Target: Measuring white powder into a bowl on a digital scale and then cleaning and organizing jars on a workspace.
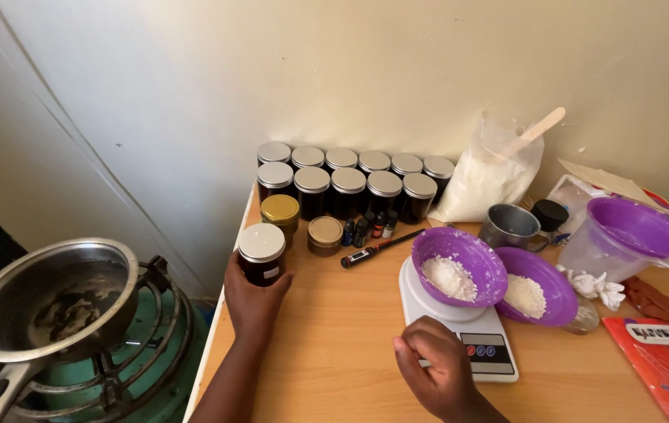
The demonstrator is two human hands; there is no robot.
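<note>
Fingers of my left hand [252, 294] wrap a dark jar [262, 253] on the tabletop [334, 337]. My right hand [438, 368], loosely curled and holding nothing, rests on the white scale [482, 345].

Both bare hands reach forward from the lower edge.

The left hand [252, 294] stands upright, fingers and thumb curled in a grasp, forearm angled up from below. The right hand [436, 368] lies palm down, fingers bent inward, knuckles raised, wrist low.
</note>
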